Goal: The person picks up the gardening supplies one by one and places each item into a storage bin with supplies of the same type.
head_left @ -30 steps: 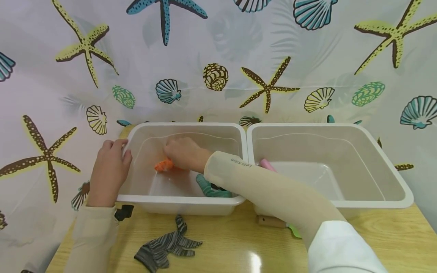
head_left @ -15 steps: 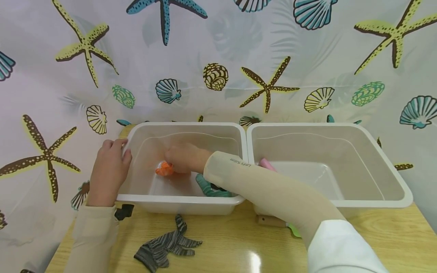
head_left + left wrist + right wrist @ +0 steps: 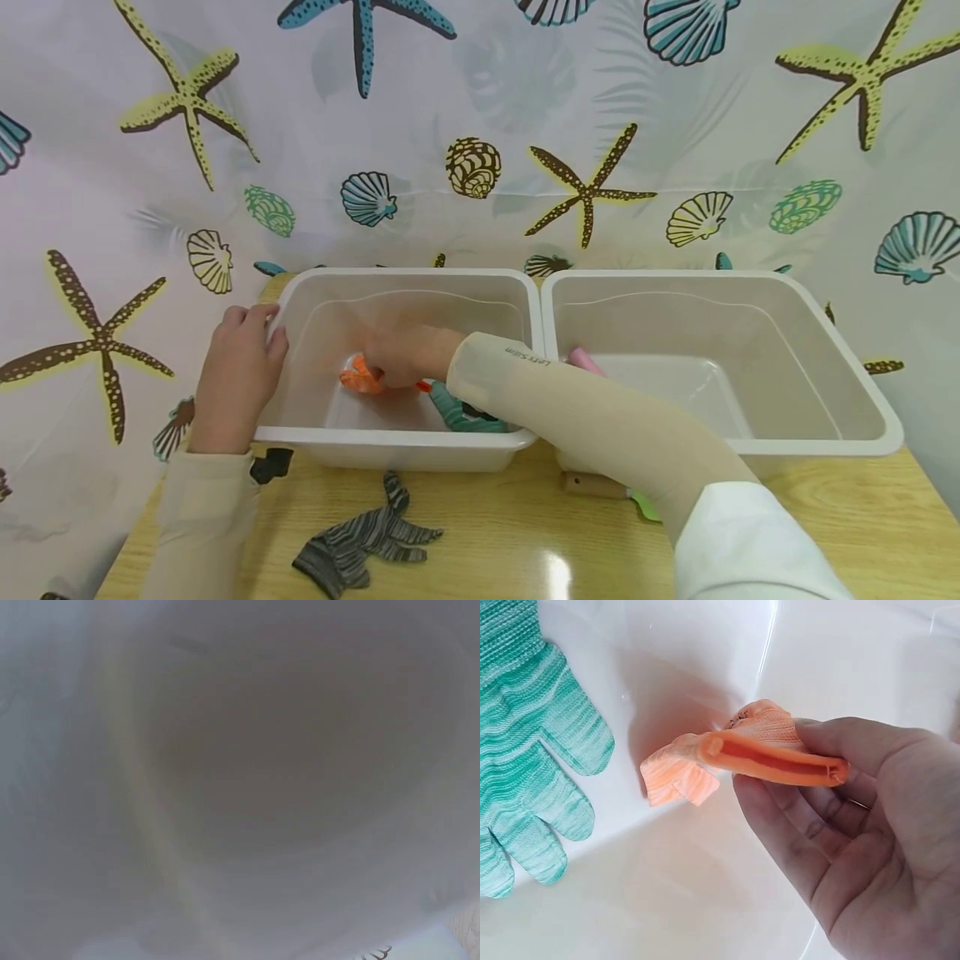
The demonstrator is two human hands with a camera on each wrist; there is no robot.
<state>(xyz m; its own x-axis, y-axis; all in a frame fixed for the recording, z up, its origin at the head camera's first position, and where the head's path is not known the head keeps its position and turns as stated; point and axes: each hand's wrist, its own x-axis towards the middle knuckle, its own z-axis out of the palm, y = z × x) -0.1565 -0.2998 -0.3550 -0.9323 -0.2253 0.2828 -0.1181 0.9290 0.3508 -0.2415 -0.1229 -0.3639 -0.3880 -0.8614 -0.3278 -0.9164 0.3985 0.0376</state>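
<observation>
Inside the left tub (image 3: 420, 439), my right hand (image 3: 408, 354) pinches an orange knit glove (image 3: 360, 377) near its cuff, between thumb and fingers. In the right wrist view the cuff opening (image 3: 772, 761) faces the camera, and the glove's finger end (image 3: 679, 780) hangs over the tub floor. A green knit glove (image 3: 547, 757) lies flat in the same tub, partly hidden by my right forearm in the head view. My left hand (image 3: 238, 367) rests at the tub's left rim, fingertips and thumb right at the edge. The left wrist view is a dark blur.
A second white tub (image 3: 817, 447) stands against the first on the right, with a pink object (image 3: 585, 361) in it. A grey striped glove (image 3: 367, 537) lies on the wooden table (image 3: 487, 550) in front, near a wooden-handled tool (image 3: 600, 485) with a green end.
My right hand has turned and shifted slightly toward me, bringing the orange glove a little lower. A red-orange bit of cuff now shows beside the hand. The left hand stays at the rim.
</observation>
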